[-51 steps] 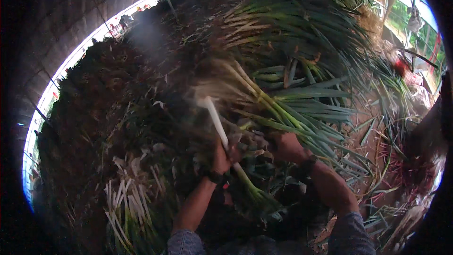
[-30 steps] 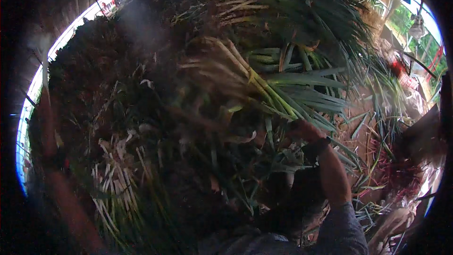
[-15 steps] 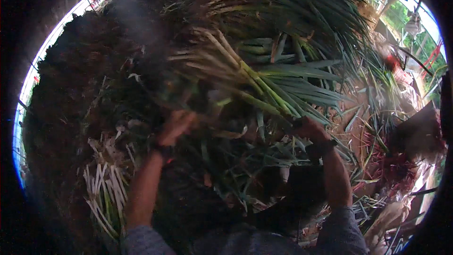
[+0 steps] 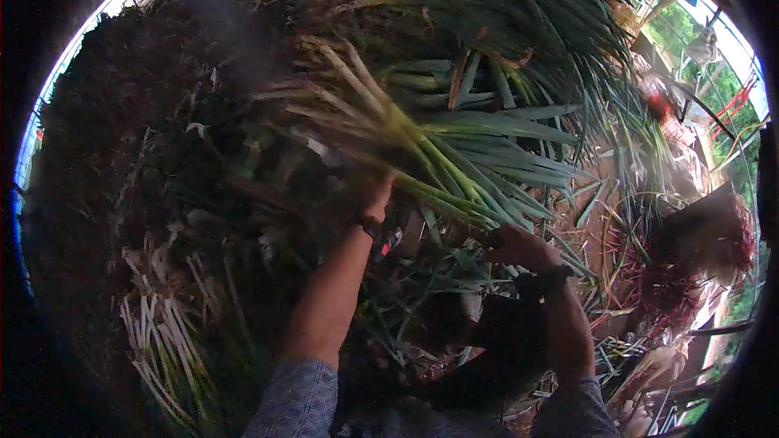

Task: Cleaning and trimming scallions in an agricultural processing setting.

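A loose bunch of green onions (image 4: 438,158) lies slantwise in front of me, pale stems to the upper left and green leaves to the lower right. My right hand (image 4: 523,250) is closed round some leaves at the lower edge of this bunch. Against its stem side is my left hand (image 4: 375,193); the fingers are dark and blurred, partly behind the stalks, so their grip does not show. A dark band circles each wrist.
Beyond lies a large heap of green onions (image 4: 503,16). A dark leafy mass (image 4: 122,130) fills the left, with pale-stemmed green onions (image 4: 166,332) in front of it. Reddish stringy material (image 4: 690,259) lies at right, near scattered leaf scraps (image 4: 596,203).
My left hand has moved right and slightly up to the stems of the bunch. The right hand stays on the leaves, shifted a little left and down in the picture.
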Demonstrator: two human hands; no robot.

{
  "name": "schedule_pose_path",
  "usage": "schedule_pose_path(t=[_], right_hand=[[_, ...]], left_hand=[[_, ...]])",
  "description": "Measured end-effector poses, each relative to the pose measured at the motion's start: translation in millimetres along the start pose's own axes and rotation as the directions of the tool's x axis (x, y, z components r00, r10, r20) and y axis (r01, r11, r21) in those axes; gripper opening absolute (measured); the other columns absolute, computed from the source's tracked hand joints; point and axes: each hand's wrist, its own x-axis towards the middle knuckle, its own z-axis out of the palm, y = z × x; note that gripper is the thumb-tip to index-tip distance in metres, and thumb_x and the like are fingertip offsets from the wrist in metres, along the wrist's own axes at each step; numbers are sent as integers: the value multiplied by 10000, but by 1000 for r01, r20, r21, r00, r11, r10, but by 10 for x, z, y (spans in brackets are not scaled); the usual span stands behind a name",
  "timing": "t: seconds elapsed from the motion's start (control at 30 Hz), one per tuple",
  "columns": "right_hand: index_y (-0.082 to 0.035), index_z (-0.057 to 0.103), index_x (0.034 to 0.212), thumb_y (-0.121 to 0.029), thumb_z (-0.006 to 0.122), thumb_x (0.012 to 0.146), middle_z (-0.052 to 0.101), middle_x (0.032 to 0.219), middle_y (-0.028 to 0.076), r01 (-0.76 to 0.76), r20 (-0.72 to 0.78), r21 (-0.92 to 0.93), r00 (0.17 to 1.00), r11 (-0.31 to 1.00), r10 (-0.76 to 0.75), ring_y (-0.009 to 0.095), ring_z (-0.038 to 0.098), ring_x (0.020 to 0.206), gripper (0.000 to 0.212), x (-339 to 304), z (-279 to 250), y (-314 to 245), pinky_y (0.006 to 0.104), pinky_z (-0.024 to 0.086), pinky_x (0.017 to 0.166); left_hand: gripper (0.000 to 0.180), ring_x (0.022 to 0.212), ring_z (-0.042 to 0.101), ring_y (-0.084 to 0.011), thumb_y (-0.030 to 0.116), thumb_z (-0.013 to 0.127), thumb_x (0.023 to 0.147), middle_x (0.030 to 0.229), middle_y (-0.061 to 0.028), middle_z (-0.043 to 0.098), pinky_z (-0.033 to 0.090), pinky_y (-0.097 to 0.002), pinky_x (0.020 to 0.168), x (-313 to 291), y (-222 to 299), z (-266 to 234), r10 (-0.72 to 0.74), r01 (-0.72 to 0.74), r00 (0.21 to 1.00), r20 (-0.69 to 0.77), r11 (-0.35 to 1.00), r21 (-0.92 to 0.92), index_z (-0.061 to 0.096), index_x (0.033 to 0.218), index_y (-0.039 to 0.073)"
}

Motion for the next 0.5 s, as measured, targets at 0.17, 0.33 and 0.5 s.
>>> schedule_pose_path(t=[0.17,0.33,0.5], right_hand=[[-16,667,949,-317,747,755,638,749,115,268,-266,-208,910,941,-318,186,592,682,367,205,14,346,357,481,636],[-28,657,990,-298,759,740,642,768,121,167,-133,-171,973,971,-190,209,576,668,382,106,-78,-2,376,480,638],[-48,639,925,-243,665,772,646,788,173,148,-125,-110,979,983,-161,326,622,710,250,-27,62,-169,435,494,661]], left_hand=[[433,1039,568,-231,383,637,853,1103,-44,606,448,-374,877,50,109,208,-165,233,962,218,913,-336,599,1173,93],[466,1120,526,-197,226,581,914,1240,-45,545,435,-365,943,246,-137,-261,280,-78,917,285,824,-561,454,1346,107],[454,1184,499,-248,180,566,927,1306,-70,527,410,-383,993,71,181,-609,397,-356,866,304,916,-184,438,1355,97]])
